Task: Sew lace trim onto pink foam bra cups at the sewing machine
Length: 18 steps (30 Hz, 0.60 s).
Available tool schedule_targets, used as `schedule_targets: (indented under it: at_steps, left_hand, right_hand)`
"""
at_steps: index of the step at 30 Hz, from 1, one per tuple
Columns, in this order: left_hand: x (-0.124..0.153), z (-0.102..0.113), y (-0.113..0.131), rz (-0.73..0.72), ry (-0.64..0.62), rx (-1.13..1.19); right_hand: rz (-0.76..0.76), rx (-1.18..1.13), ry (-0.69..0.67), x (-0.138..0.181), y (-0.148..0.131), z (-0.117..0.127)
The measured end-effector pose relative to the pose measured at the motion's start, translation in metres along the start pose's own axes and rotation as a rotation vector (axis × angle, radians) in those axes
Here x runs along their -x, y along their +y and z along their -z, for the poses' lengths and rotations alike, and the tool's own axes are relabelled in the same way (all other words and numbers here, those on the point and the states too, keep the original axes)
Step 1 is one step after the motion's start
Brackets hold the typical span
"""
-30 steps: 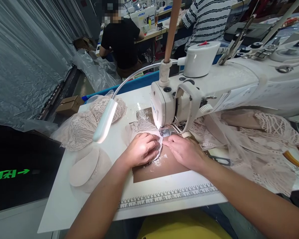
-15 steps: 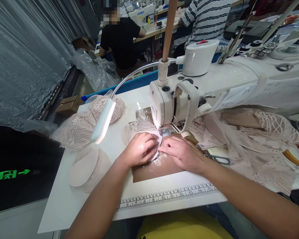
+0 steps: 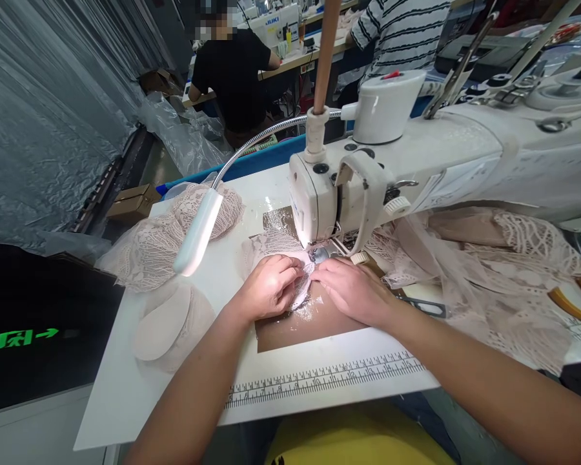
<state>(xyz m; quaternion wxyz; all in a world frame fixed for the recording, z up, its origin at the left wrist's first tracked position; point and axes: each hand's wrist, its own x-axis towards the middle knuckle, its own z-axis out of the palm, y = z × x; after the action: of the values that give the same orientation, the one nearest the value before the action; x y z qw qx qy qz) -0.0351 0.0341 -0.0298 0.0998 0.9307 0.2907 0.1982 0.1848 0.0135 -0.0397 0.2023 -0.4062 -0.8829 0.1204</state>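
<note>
1. Where the machine [image 3: 416, 168] head overhangs the bed, the needle and presser foot are mostly hidden; only a bright glint shows just at 12 o'clock of the fingertips.
2. Lace piece [image 3: 297, 271]: largely covered by both hands. A pale strip shows between them and a patterned edge at 11 o'clock of the left hand. Its full outline cannot be made out. It lies on the brown sheet [image 3: 310, 326], directly under the machine head.
3. Left hand [image 3: 270, 287]: palm down, fingers curled and pressed onto the lace, wrist at 7 o'clock. Fingers lie together, bearing flat on the fabric; whether any lace is pinched underneath cannot be told.
4. Right hand [image 3: 356, 290]: palm down, fingers extended toward 10 o'clock, tips meeting the left hand's fingertips at the lace. Fingers together, flat on the fabric; no visible pinch.
5. Both forearms enter from the lower frame edge; elbows are cut off.
6. Lamp [image 3: 197, 234] on a gooseneck hangs at 9 o'clock of the hands, above the table [image 3: 126, 400].
7. Lace heap [image 3: 159, 245] and pads [image 3: 162, 326] lie at 9 o'clock; their count is unclear.
8. Ruler [image 3: 319, 381] runs along the table's near edge at 6 o'clock.
9. Loose lace [image 3: 503, 278] at 3 o'clock is partly cut off by the machine arm.
10. Two people [image 3: 237, 71] sit at 12 o'clock, backs turned, partly cropped.
</note>
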Motion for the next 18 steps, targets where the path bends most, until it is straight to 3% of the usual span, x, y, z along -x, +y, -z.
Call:
schedule_targets:
  at_steps: [5,9,13,18]
  left_hand:
    - [0.0001,-0.0002,-0.0005,0.0,0.009,0.008]
    - [0.0006,-0.0004,-0.0006,0.002,0.01,0.0]
    - [-0.0007,0.0016,0.0016,0.007,0.002,-0.005]
    - [-0.0029,0.0028,0.0047,-0.021,-0.064,-0.043]
  right_hand:
    - [0.155,-0.021,-0.071,0.0007,0.0003,0.0009]
    - [0.057,0.049,-0.019,0.0014,0.0002,0.0006]
    - [0.141,0.078,-0.067,0.0023,-0.0002,-0.0002]
    - [0.037,0.133,-0.024,0.0048,0.0009,-0.0011]
